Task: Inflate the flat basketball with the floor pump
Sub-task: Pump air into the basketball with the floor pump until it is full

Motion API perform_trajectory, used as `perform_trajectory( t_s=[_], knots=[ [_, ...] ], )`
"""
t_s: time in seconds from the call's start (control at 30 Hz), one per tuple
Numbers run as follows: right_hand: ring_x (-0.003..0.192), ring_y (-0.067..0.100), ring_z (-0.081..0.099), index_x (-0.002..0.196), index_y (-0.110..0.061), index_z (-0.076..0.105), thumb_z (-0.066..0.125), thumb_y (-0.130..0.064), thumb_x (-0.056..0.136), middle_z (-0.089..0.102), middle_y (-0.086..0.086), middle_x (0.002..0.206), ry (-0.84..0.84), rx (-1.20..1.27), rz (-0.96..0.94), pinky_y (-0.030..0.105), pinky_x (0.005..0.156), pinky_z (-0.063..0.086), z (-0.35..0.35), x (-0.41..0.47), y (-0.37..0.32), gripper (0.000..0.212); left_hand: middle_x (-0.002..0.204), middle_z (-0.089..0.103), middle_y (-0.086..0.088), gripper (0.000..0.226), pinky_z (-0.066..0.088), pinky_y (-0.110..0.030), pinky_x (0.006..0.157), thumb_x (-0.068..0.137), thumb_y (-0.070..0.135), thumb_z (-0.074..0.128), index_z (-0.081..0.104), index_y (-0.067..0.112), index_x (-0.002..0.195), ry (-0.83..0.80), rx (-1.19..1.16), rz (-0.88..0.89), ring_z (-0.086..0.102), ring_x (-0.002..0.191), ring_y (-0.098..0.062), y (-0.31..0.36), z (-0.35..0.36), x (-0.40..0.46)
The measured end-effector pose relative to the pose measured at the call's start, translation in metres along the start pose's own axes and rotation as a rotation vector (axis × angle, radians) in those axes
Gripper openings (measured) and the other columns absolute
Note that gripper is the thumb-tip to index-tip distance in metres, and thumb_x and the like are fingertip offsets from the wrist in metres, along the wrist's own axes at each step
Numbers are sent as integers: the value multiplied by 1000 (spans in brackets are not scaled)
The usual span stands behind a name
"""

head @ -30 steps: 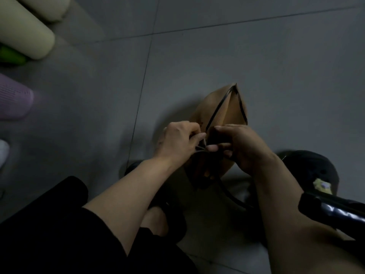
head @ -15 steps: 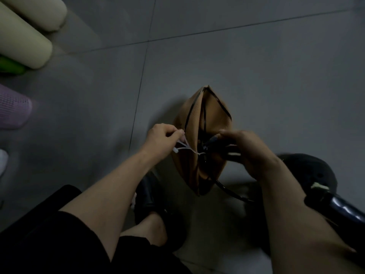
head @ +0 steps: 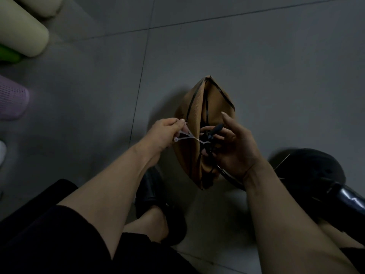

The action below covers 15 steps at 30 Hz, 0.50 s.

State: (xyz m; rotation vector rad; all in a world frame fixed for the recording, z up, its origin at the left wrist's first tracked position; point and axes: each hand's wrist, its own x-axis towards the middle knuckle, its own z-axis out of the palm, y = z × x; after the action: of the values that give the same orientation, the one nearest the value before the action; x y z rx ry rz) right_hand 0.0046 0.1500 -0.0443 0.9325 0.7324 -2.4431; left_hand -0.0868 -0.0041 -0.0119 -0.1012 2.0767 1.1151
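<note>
Left grip (head: 167, 131) pinches pale strap (head: 185, 135), right grip (head: 235, 147) holds black nozzle (head: 214, 129) (basketball (head: 197, 107) just behind both).

Basketball (head: 199, 123): on the floor (head: 256, 66), at your 12 o'clock.
Left hand (head: 166, 133): at the ball's 9 o'clock.
Right hand (head: 235, 147): its 3 o'clock.
Pump (head: 320, 180): your 4 o'clock.

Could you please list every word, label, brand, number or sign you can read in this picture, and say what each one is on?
None can be read.
The flat basketball shows only black seams in the dim light, no legible print.
The pump hose head in the right hand and the clear plastic strands pinched by the left hand carry no visible marking.
The black pump barrel shows only glare.
</note>
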Motion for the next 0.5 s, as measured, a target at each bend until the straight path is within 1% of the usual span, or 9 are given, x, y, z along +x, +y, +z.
perform_trajectory(
  t_s=[0.07, 0.1, 0.17, 0.2, 0.23, 0.3, 0.37, 0.43, 0.5],
  knots=[
    [85, 22, 58, 103, -4, 67, 70, -46, 64, 62, 11, 99, -29, 20, -24, 32, 74, 45, -1, -2, 1, 57, 60, 51, 7, 35, 34, -11, 42, 99, 27, 41, 60, 17, 71, 19, 11, 7, 45, 39, 5, 1, 1, 0],
    [81, 19, 60, 102, -5, 67, 72, -39, 64, 63, 10, 96, -45, 28, -43, 31, 74, 46, 0, -2, 0, 51, 60, 51, 8, 35, 34, -12, 44, 99, 27, 40, 59, 17, 71, 39, 28, 16, 45, 39, 4, 1, 1, 0],
    [77, 15, 61, 97, -9, 64, 69, -24, 73, 64, 6, 92, -54, -14, -88, 29, 73, 46, 1, -2, -1, 29, 59, 51, 9, 39, 32, -19, 51, 99, 30, 40, 59, 18, 67, 85, 62, 47, 45, 45, 2, 0, 4, 0],
    [75, 14, 61, 97, -12, 63, 65, -22, 79, 63, 4, 91, -33, -65, -103, 27, 71, 48, 2, -1, -1, 20, 60, 52, 8, 40, 32, -21, 54, 98, 32, 40, 59, 18, 65, 105, 71, 61, 45, 49, 1, -2, 6, -2],
    [75, 12, 63, 99, -13, 63, 61, -22, 86, 64, 3, 92, -9, -117, -111, 26, 68, 49, 3, 0, -2, 17, 61, 52, 7, 41, 32, -21, 55, 98, 34, 40, 59, 18, 65, 119, 66, 70, 45, 51, 1, -3, 8, -4],
    [77, 12, 65, 111, -12, 64, 54, -27, 92, 66, 3, 97, 12, -170, -117, 24, 65, 52, 3, 1, -3, 26, 66, 53, 3, 40, 35, -21, 62, 98, 35, 39, 56, 16, 67, 141, 39, 68, 50, 59, 0, -5, 13, -8],
    [79, 13, 67, 117, -11, 64, 53, -30, 93, 68, 4, 100, -5, -152, -111, 25, 68, 54, 3, -1, 0, 32, 72, 54, -2, 41, 37, -22, 68, 98, 34, 38, 53, 16, 65, 167, 25, 80, 52, 72, -6, -6, 14, -11],
    [79, 14, 67, 118, -10, 64, 53, -29, 91, 69, 6, 102, -37, -89, -105, 27, 71, 52, 2, -4, 2, 34, 70, 54, -2, 41, 37, -21, 67, 99, 31, 38, 52, 15, 64, 184, 15, 105, 52, 69, -5, -6, 15, -12],
    [84, 17, 66, 115, -8, 66, 57, -22, 83, 68, 9, 106, -90, 13, -109, 29, 74, 51, 0, -6, 4, 36, 67, 53, 2, 38, 38, -21, 65, 98, 27, 40, 54, 14, 66, 173, -12, 113, 52, 63, -2, -6, 14, -13]
  ],
)
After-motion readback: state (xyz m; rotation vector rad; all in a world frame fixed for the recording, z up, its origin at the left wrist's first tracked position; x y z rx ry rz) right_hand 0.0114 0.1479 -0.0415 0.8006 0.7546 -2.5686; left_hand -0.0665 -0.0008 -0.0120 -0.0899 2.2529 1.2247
